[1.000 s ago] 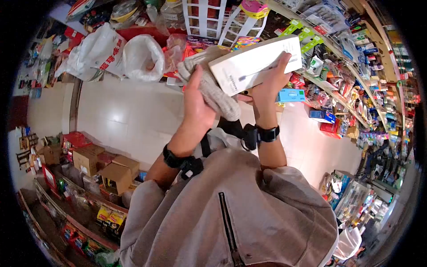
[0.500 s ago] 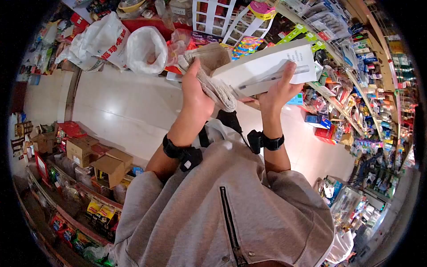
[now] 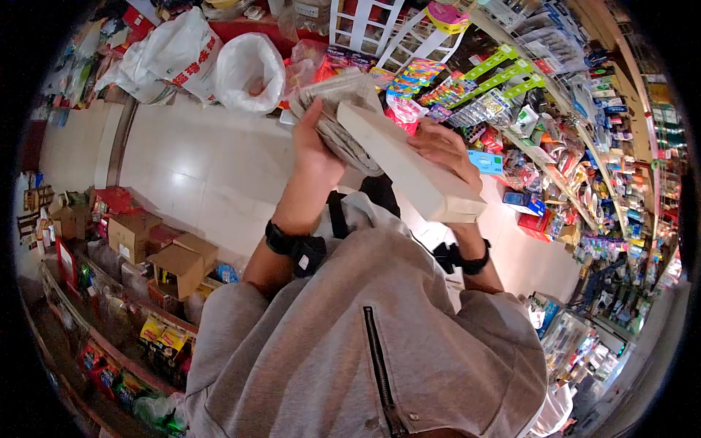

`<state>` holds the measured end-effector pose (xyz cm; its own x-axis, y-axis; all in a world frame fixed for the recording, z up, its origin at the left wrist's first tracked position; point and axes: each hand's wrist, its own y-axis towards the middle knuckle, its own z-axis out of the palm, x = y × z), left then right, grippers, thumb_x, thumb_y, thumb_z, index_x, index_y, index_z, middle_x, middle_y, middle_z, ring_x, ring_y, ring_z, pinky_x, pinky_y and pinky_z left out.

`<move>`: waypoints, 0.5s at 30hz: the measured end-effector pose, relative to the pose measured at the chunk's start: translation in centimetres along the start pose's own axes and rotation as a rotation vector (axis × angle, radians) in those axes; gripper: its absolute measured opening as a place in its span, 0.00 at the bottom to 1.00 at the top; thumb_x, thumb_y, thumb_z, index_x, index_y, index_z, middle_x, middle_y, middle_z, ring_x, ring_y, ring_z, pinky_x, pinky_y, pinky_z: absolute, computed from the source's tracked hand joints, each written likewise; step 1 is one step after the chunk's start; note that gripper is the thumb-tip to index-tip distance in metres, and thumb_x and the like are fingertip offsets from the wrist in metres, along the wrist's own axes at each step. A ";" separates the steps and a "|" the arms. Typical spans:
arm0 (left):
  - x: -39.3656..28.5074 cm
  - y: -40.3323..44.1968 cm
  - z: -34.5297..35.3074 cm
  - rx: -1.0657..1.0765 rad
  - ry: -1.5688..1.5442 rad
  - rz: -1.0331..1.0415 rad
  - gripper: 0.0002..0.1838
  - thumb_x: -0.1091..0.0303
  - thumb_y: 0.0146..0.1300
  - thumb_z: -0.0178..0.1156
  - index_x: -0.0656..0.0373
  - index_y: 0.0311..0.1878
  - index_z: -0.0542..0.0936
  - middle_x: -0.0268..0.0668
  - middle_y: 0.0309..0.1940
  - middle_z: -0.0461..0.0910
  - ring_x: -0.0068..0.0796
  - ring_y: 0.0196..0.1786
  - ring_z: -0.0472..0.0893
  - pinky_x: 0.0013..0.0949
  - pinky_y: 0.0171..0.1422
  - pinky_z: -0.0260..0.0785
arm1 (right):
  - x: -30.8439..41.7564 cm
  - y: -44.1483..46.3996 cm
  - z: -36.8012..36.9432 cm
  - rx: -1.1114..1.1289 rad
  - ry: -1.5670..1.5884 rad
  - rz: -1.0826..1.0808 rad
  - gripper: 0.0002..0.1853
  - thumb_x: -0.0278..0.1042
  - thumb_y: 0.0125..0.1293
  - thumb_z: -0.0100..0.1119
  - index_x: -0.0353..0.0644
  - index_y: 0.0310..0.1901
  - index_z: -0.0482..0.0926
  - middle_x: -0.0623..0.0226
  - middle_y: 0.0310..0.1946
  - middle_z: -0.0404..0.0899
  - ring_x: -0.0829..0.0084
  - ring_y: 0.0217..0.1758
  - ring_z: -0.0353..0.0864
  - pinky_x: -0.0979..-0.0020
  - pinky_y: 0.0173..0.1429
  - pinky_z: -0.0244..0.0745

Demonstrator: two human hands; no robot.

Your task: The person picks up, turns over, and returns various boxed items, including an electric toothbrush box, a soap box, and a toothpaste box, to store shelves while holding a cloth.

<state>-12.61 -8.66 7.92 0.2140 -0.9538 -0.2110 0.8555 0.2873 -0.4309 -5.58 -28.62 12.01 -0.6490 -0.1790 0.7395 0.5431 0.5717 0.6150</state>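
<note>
A folded greyish cloth (image 3: 336, 95) is gripped in my left hand (image 3: 316, 160), the thumb lying across its near side. My right hand (image 3: 447, 150) has its fingers bent over the far edge of a long white box (image 3: 409, 164), which slants from upper left to lower right. The box's upper-left end rests against the cloth. Its narrow side and lower-right end face me, and the printed face is turned out of sight. Part of my right palm is hidden behind the box.
White plastic bags (image 3: 252, 73) stand at the upper left. Packed shelves of small goods (image 3: 562, 131) run along the right, with a blue box (image 3: 485, 162) near my right hand. Cardboard boxes (image 3: 182, 266) and a snack shelf (image 3: 146, 347) are at the lower left.
My right hand has turned the white box, swinging its right end down toward me and its printed face away. The cloth stays in my left hand against the box's other end.
</note>
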 end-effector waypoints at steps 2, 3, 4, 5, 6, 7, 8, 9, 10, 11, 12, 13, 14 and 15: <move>-0.9 -0.5 0.8 -0.002 0.016 0.040 0.23 0.55 0.72 0.46 0.57 0.64 0.70 0.40 0.59 0.76 0.39 0.62 0.75 0.44 0.69 0.65 | -0.7 -0.3 -1.5 0.214 -0.177 -0.051 0.21 0.37 0.54 0.70 0.40 0.50 0.80 0.50 0.51 0.81 0.51 0.57 0.80 0.54 0.61 0.73; -1.2 -0.3 0.8 0.055 0.065 0.103 0.23 0.55 0.73 0.45 0.58 0.64 0.70 0.42 0.59 0.76 0.41 0.62 0.75 0.46 0.68 0.65 | 0.1 -0.8 -1.7 0.250 -0.091 0.111 0.22 0.35 0.53 0.70 0.43 0.51 0.80 0.51 0.52 0.81 0.51 0.58 0.79 0.57 0.62 0.73; -1.4 -0.1 0.7 0.113 0.113 0.164 0.24 0.55 0.73 0.44 0.60 0.64 0.69 0.43 0.59 0.76 0.43 0.61 0.75 0.48 0.68 0.65 | 0.3 -1.2 -1.9 0.249 -0.091 0.112 0.22 0.35 0.53 0.70 0.43 0.51 0.80 0.51 0.52 0.81 0.51 0.58 0.79 0.57 0.62 0.73; -1.5 -0.2 0.7 0.113 0.113 0.163 0.24 0.55 0.73 0.44 0.60 0.64 0.69 0.43 0.59 0.76 0.43 0.61 0.75 0.48 0.68 0.65 | 0.3 -1.7 -2.0 0.265 -0.090 0.128 0.22 0.34 0.53 0.69 0.43 0.51 0.81 0.51 0.54 0.80 0.51 0.60 0.78 0.58 0.62 0.74; -1.5 -0.3 0.8 0.125 0.130 0.204 0.23 0.56 0.73 0.45 0.61 0.64 0.69 0.43 0.60 0.76 0.42 0.61 0.75 0.47 0.68 0.65 | 0.5 -1.9 -1.9 0.282 -0.087 0.145 0.21 0.34 0.53 0.69 0.44 0.51 0.82 0.52 0.56 0.79 0.51 0.61 0.77 0.59 0.61 0.74; -1.6 -0.4 0.8 0.137 0.147 0.245 0.23 0.56 0.74 0.45 0.61 0.64 0.69 0.42 0.60 0.75 0.42 0.61 0.76 0.46 0.68 0.66 | 1.0 -2.1 -1.8 0.280 -0.085 0.148 0.21 0.34 0.53 0.69 0.44 0.51 0.82 0.52 0.56 0.79 0.51 0.61 0.77 0.59 0.61 0.74; -1.7 -0.5 0.9 0.134 0.149 0.243 0.23 0.56 0.74 0.45 0.61 0.64 0.69 0.42 0.60 0.75 0.42 0.61 0.76 0.46 0.68 0.66 | 1.8 -1.9 -1.7 0.310 -0.199 0.121 0.21 0.33 0.54 0.68 0.44 0.52 0.82 0.53 0.57 0.78 0.51 0.62 0.77 0.59 0.62 0.74; -1.9 -0.8 1.2 0.081 0.164 0.282 0.23 0.57 0.73 0.47 0.62 0.64 0.69 0.42 0.60 0.75 0.41 0.61 0.76 0.45 0.68 0.66 | 2.2 -1.7 -1.6 0.339 -0.313 0.094 0.21 0.32 0.54 0.66 0.45 0.52 0.83 0.54 0.58 0.78 0.51 0.62 0.77 0.59 0.62 0.75; -2.1 -1.1 1.4 0.028 0.179 0.320 0.23 0.57 0.73 0.48 0.63 0.64 0.70 0.42 0.60 0.75 0.41 0.61 0.76 0.44 0.67 0.66 | 2.3 -1.8 -1.5 0.339 -0.311 0.096 0.21 0.32 0.54 0.66 0.45 0.52 0.83 0.54 0.58 0.78 0.51 0.62 0.77 0.59 0.62 0.75; -2.2 -1.4 1.5 0.026 0.180 0.320 0.23 0.57 0.73 0.48 0.63 0.64 0.70 0.42 0.60 0.75 0.41 0.61 0.76 0.44 0.67 0.66 | 2.3 -1.8 -1.4 0.357 -0.393 0.027 0.20 0.31 0.55 0.65 0.46 0.52 0.83 0.55 0.58 0.78 0.52 0.62 0.77 0.59 0.62 0.75; -2.4 -1.7 1.6 -0.002 0.196 0.351 0.23 0.58 0.72 0.49 0.64 0.63 0.70 0.42 0.60 0.75 0.41 0.61 0.76 0.44 0.68 0.66 | 2.3 -1.8 -1.4 0.375 -0.477 -0.043 0.20 0.31 0.55 0.64 0.46 0.52 0.84 0.56 0.58 0.78 0.52 0.61 0.77 0.58 0.62 0.76; -2.5 -1.9 1.6 -0.029 0.212 0.381 0.23 0.58 0.72 0.49 0.64 0.63 0.70 0.42 0.60 0.75 0.42 0.61 0.76 0.43 0.68 0.66 | 2.6 -1.4 -1.3 0.388 -0.498 -0.067 0.21 0.31 0.54 0.63 0.47 0.52 0.83 0.55 0.58 0.78 0.53 0.60 0.78 0.58 0.62 0.76; -2.7 -2.0 1.6 -0.030 0.213 0.380 0.23 0.58 0.72 0.49 0.64 0.63 0.70 0.42 0.60 0.75 0.42 0.61 0.76 0.43 0.68 0.66 | 2.9 -1.2 -1.3 0.387 -0.498 -0.065 0.21 0.31 0.54 0.63 0.47 0.52 0.83 0.55 0.58 0.78 0.53 0.60 0.78 0.58 0.62 0.76; -2.9 -2.2 1.4 -0.042 0.193 0.350 0.23 0.58 0.72 0.49 0.65 0.63 0.70 0.43 0.60 0.75 0.42 0.61 0.76 0.43 0.67 0.66 | 3.0 -1.1 -1.3 0.411 -0.542 -0.090 0.20 0.30 0.54 0.63 0.46 0.52 0.84 0.56 0.57 0.79 0.53 0.60 0.78 0.58 0.62 0.76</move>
<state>-14.43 -6.68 10.74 0.3932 -0.7648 -0.5104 0.7255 0.5991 -0.3388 -7.44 -30.87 13.93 -0.9151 0.1250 0.3833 0.2982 0.8497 0.4347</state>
